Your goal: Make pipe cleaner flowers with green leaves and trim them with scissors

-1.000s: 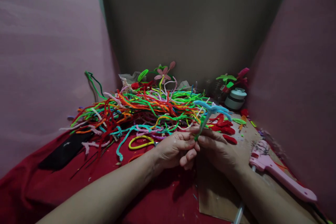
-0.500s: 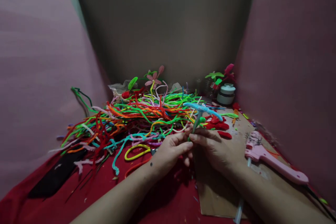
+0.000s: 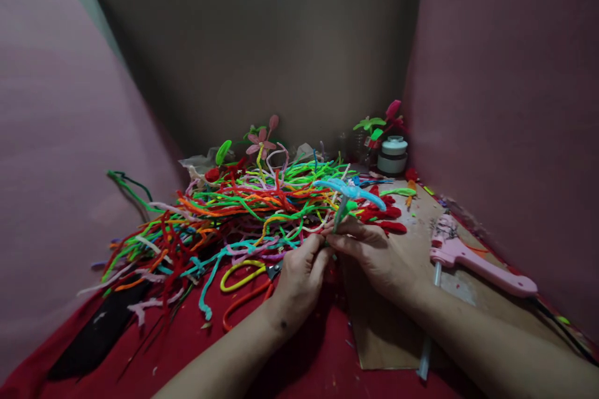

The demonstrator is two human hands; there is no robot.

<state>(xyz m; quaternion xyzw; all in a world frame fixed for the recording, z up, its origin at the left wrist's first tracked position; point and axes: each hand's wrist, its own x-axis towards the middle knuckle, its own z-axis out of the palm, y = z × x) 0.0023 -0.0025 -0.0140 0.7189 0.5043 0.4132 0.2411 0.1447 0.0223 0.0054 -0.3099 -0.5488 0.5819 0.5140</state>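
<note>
Left of the glue gun [image 3: 489, 271], the left hand [image 3: 299, 277], now rolled knuckles-up, and right hand [image 3: 381, 257] pinch the blue pipe-cleaner flower [image 3: 349, 190] by its stem [image 3: 340, 215], probably twisting.

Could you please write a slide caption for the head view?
Left hand and right hand hold a blue flower in front of colourful fuzzy stems, a pink glue gun at right.

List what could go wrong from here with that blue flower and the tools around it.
The left hand and right hand pinch the thin stem of the blue flower, which might bend.

The right forearm covers part of the clear stick in the pink glue gun and could knock it; whether the gun is hot doesn't show.

The scissors lie beside the left wrist and might get nudged.
</note>
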